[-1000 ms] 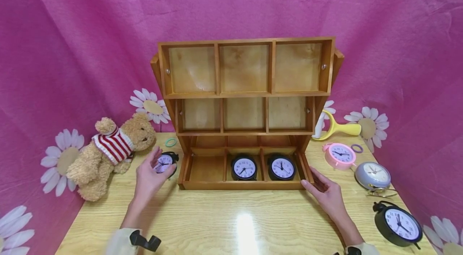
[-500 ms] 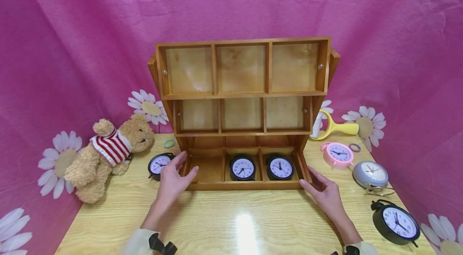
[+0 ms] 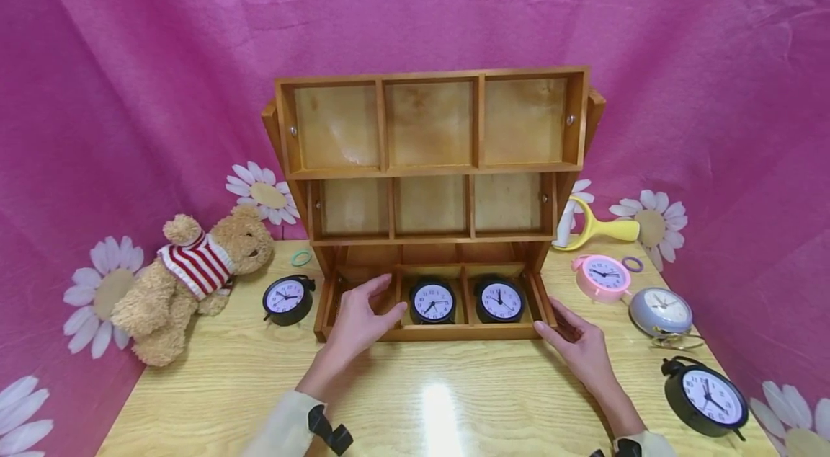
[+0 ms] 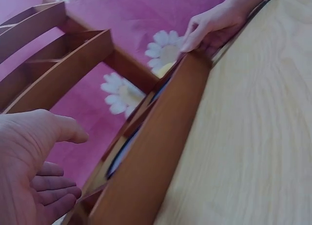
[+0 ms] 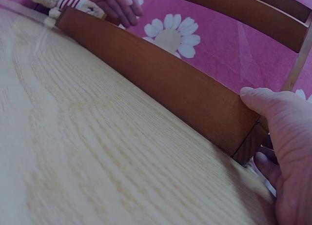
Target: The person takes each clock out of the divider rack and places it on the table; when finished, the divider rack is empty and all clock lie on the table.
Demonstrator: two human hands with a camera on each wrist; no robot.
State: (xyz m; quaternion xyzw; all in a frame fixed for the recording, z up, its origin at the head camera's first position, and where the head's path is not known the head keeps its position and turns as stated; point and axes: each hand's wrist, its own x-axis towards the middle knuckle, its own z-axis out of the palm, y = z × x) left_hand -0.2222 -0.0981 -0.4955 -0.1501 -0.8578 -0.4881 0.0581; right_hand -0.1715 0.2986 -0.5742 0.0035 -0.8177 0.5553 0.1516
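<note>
A tiered wooden display rack (image 3: 431, 173) stands at the middle of the table, its rows divided into compartments. In its bottom row, one black alarm clock (image 3: 433, 301) sits in the middle compartment and another black alarm clock (image 3: 500, 300) in the right one. My left hand (image 3: 358, 314) hovers over the bottom left compartment, thumb and fingers spread, fingertips close to the middle clock. Nothing is between its fingers in the left wrist view. My right hand (image 3: 581, 347) holds the rack's front right corner, thumb (image 5: 261, 99) at the front board and fingers round the side.
Left of the rack are a black alarm clock (image 3: 287, 299), a teal ring (image 3: 301, 258) and a teddy bear (image 3: 201, 266). On the right lie a yellow-handled peeler-like tool (image 3: 606, 228), a purple ring (image 3: 632, 264), a pink clock (image 3: 603, 277), a grey clock (image 3: 661, 311) and a black clock (image 3: 705, 396).
My left hand has moved right, from beside the black clock at the left to over the bottom left compartment. My right hand stays at the rack's corner.
</note>
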